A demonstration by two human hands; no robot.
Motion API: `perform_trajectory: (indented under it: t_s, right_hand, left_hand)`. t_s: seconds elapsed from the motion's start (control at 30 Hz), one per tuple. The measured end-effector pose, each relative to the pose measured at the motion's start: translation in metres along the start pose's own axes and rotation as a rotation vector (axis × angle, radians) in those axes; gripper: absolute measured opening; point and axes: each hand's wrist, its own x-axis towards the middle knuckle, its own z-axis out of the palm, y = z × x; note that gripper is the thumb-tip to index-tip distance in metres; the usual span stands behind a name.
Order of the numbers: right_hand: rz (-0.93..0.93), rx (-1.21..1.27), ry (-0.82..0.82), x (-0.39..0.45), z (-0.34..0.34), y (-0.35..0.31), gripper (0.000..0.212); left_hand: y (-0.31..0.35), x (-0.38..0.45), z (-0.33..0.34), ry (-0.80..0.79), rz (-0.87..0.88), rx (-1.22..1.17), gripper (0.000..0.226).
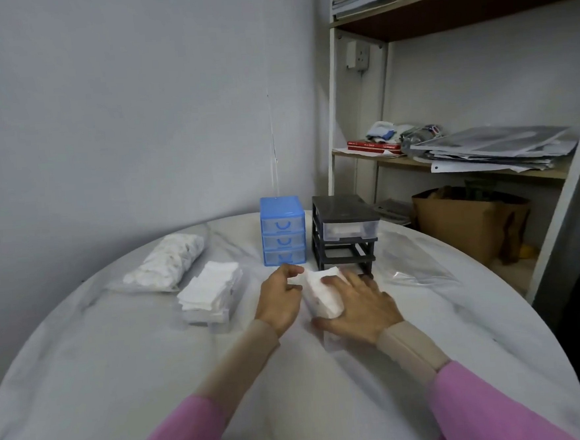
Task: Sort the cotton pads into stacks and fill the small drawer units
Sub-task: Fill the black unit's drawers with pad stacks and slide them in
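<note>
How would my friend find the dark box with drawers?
Look at the far side of the round white table, near the shelves. Two little drawer units stand side by side; the black drawer unit is the right one. Unlike the blue drawer unit, only its top drawer is in.

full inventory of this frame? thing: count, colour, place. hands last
blue drawer unit: 1, blue, three drawers shut, table rear centre
black drawer unit: 1, black frame, only top clear drawer in place, right of blue unit
bag of round pads: 1, white in clear plastic, table left
loose drawer of square pads: 1, white pads heaped in clear drawer, beside the bag
held pad stack: 1, white, between both hands
empty plastic bag: 1, clear, table right
table: 1, white marbled, round
shelf unit: 1, white frame, papers, right background
cardboard box: 1, brown, floor under shelves
left hand: touches stack
right hand: grips stack
</note>
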Motion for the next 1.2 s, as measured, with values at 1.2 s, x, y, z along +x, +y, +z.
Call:
perform_trajectory:
  t_s: [1.2]
  right_hand:
    - [0.171, -0.093, 0.255, 0.007, 0.007, 0.019, 0.063]
  left_hand:
    - [0.069, 0.091, 0.017, -0.262, 0.44, 0.779, 0.057]
